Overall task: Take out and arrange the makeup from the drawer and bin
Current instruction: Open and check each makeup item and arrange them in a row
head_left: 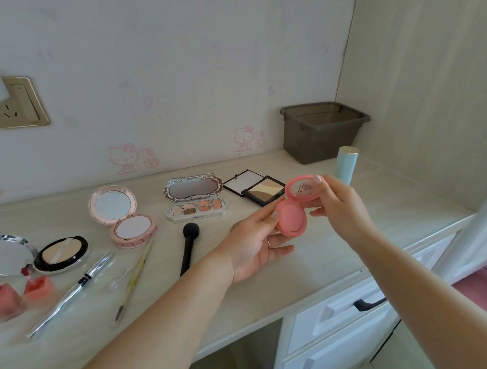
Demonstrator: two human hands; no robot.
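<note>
A: What was the biggest thing there?

B: The pale desk [315,254], then the brown bin [320,137] at its back right corner, with a blue tube [347,161] standing just in front of it.

A: And the makeup?

B: Laid out in a row, lids up: a silver compact [4,255], a black compact [61,255], a pink round compact [122,215], an ornate palette [195,198] and a black palette [254,188]. A black brush [189,247] lay in front.

A: The hands?

B: Both held 1 pink blush compact [293,219] above the desk. The left hand [256,246] curled around its base; the right hand [340,203] pinched the raised lid between thumb and fingers.

A: Smallest?

B: 2 red pots [39,287] at far left.
</note>
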